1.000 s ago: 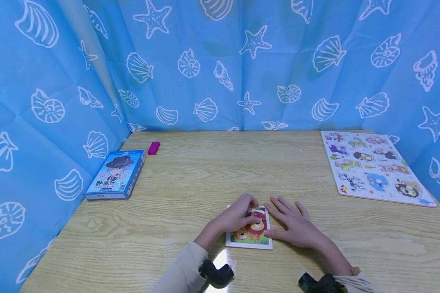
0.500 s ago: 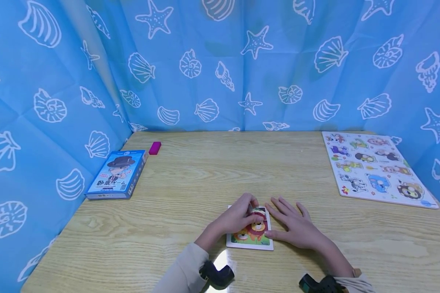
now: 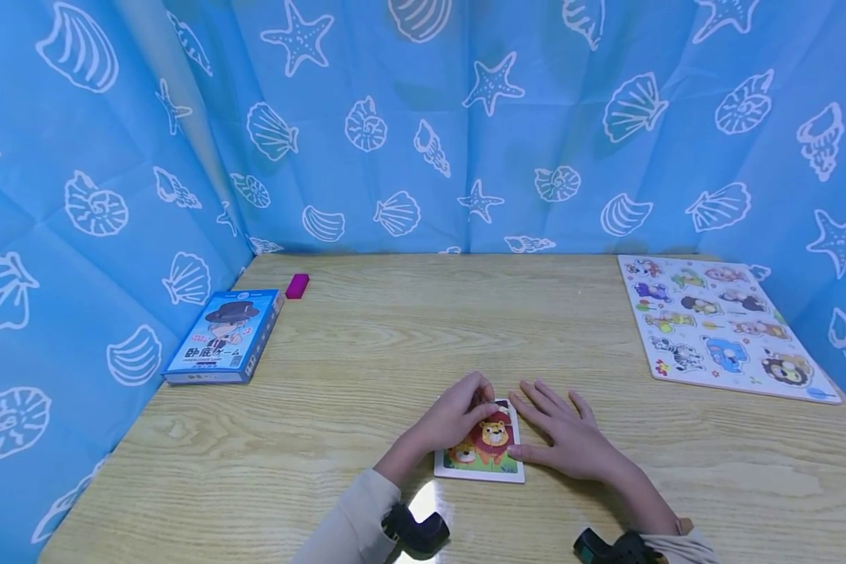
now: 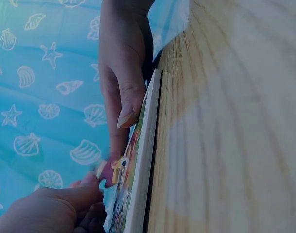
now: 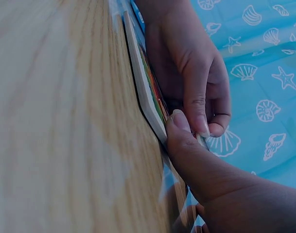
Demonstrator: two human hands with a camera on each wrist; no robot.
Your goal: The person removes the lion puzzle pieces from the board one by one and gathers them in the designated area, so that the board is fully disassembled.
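Note:
A small lion jigsaw puzzle (image 3: 489, 464) in a white-edged tray lies flat on the table. My left hand (image 3: 457, 413) is over its upper left part. Between thumb and fingertips it pinches a dark red puzzle piece (image 4: 110, 173), which stands tilted up from the picture in the left wrist view. The right hand (image 3: 569, 440) lies with its fingers spread beside the tray, its thumb touching the right edge. In the right wrist view, that thumb (image 5: 179, 127) covers part of the tray's rim. The left palm hides the puzzle's left side in the head view.
At the left stands a blue game box (image 3: 222, 337), with a small magenta block (image 3: 297, 286) just behind it. A large animal peg board (image 3: 722, 325) lies at the back right. Blue shell-print curtains (image 3: 423, 157) border the wooden table (image 3: 430, 329).
My left thumb has drawn back up and left from the lion's face, and the pinched piece is raised at an angle. The right hand stays where it was.

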